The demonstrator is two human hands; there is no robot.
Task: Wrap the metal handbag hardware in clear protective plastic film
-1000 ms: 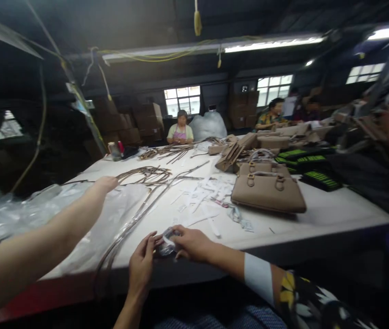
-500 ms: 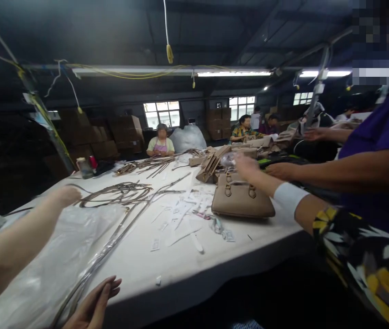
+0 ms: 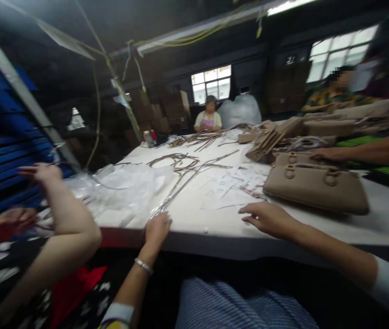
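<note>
My left hand (image 3: pixel 158 230) is curled at the table's front edge around the near end of a bundle of long thin bag straps (image 3: pixel 181 185), which look partly wrapped in clear plastic. The fingertips are partly hidden. My right hand (image 3: pixel 266 218) hovers above the front of the white table, fingers apart, nothing in it. Beyond it lie scattered white paper tags and slips (image 3: pixel 232 183). To its right a taupe handbag (image 3: pixel 314 185) with ring-mounted handles rests on the table.
At left, a co-worker's bare arm (image 3: pixel 73 224) reaches beside clear plastic sheeting (image 3: pixel 119 187). Another person's hand (image 3: pixel 329 154) touches the handbag from the right. More taupe bags (image 3: pixel 273 137) pile up behind. Coiled straps (image 3: pixel 174 160) lie mid-table. A person (image 3: pixel 208 116) sits across.
The view has swung left. My right hand has come back from the bags to the table's front, and my left hand has closed on the straps. The co-worker's left-side arm has drawn back.
</note>
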